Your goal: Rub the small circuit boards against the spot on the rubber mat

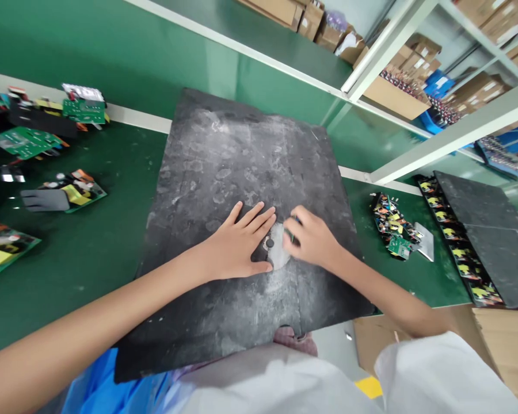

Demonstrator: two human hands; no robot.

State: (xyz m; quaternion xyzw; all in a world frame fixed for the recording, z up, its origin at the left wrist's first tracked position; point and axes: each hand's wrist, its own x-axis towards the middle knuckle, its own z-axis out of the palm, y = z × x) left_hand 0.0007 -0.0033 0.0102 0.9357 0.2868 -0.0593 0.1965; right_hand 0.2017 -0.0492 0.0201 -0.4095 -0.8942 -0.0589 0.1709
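A large black board (224, 167), scuffed with pale smudges, lies in front of me. My left hand (242, 241) is flat on it, fingers spread, the thumb and fingertips beside a pale grey patch (280, 253). A small dark round spot (270, 244) shows at the left edge of this patch. My right hand (307, 237) is at the patch's right side, its fingers curled in a closed grip. A little dark and green shows between those fingers, too small and blurred to name.
Several circuit boards (64, 192) with components lie on the green bench (112, 172) at left. At right are a pile of circuit boards (395, 227) and a dark panel (492, 230) beside a row of boards. Cardboard boxes (397, 95) stand behind a white frame (388, 52).
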